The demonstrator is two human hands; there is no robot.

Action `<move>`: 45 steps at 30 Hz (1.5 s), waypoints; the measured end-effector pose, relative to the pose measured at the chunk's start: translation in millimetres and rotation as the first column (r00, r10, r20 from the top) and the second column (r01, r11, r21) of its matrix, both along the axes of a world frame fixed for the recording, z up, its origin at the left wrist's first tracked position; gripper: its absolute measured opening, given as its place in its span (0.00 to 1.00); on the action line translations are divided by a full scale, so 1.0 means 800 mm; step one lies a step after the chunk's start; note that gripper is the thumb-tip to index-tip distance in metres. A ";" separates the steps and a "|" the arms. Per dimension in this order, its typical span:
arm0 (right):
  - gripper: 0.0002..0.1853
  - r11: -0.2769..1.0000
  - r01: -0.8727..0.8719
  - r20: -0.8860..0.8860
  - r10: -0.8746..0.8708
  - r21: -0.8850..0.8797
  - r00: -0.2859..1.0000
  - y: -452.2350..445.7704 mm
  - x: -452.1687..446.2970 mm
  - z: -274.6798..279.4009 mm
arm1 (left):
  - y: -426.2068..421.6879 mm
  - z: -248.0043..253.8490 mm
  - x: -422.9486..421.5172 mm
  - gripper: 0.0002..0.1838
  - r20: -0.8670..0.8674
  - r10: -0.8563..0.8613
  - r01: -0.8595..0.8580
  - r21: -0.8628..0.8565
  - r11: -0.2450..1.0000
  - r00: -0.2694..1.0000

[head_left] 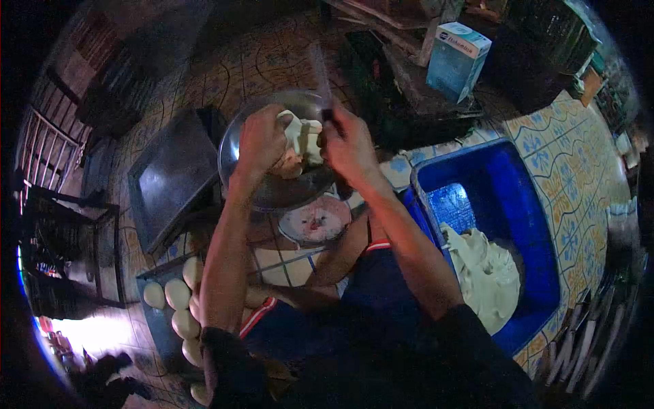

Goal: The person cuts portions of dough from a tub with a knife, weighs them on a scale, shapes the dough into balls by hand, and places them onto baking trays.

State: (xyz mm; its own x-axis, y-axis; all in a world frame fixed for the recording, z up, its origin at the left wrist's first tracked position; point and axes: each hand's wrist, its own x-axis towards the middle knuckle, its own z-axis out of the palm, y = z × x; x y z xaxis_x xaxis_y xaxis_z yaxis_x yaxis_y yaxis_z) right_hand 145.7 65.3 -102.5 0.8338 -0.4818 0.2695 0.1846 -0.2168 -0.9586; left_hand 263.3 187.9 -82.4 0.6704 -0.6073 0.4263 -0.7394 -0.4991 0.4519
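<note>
My left hand [261, 144] is closed on a pale piece of dough [294, 140] above a round metal bowl [235, 129]. In my right hand [351, 146] is a knife [320, 71], its blade pointing up and away past the bowl's far rim. The right fingers are beside the dough; whether they touch it is hard to tell. Just below the bowl shows the round dial of a scale [315, 219], and the bowl appears to rest on it. A large soft mass of dough [484, 276] lies in a blue tub [538, 225] to my right.
A dark metal tray [170, 180] leans left of the bowl. Several round dough balls [178, 295] sit on another tray [153, 327] at lower left. A blue carton [458, 61] stands on a dark crate at the upper right. Patterned tiles [579, 177] cover the floor.
</note>
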 end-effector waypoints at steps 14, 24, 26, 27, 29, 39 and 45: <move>0.08 0.701 -0.277 0.115 0.270 0.657 0.956 0.102 0.051 -0.001 | -0.011 0.070 -0.016 0.14 -0.298 -0.116 -0.027 -0.435 0.900 0.948; 0.24 0.916 -0.395 0.092 0.400 -0.068 0.912 0.132 -0.069 -0.077 | -0.012 0.099 -0.120 0.24 0.404 -0.155 0.405 -0.662 0.631 0.902; 0.27 0.896 -0.404 -0.183 0.435 0.182 0.882 0.117 -0.117 -0.084 | -0.046 0.069 -0.250 0.39 0.136 -0.403 0.419 -0.124 0.899 0.905; 0.27 0.857 -0.439 -0.130 0.484 0.270 0.865 0.100 -0.138 -0.089 | -0.049 0.046 -0.302 0.33 -0.118 -0.588 0.600 0.121 0.791 0.800; 0.27 0.897 -0.407 -0.070 0.423 0.173 0.903 0.080 -0.181 -0.116 | -0.074 -0.055 -0.354 0.35 -0.537 -0.668 0.855 0.380 0.354 0.515; 0.24 0.807 0.461 -0.233 -0.400 0.369 0.886 -0.004 -0.345 -0.118 | -0.014 -0.070 -0.332 0.06 -0.365 -0.769 0.506 -0.593 0.626 0.524; 0.26 0.742 0.670 -0.404 -0.624 -0.035 0.669 -0.099 -0.447 -0.151 | 0.042 -0.153 -0.315 0.03 -0.631 -0.554 0.189 -0.551 0.813 0.543</move>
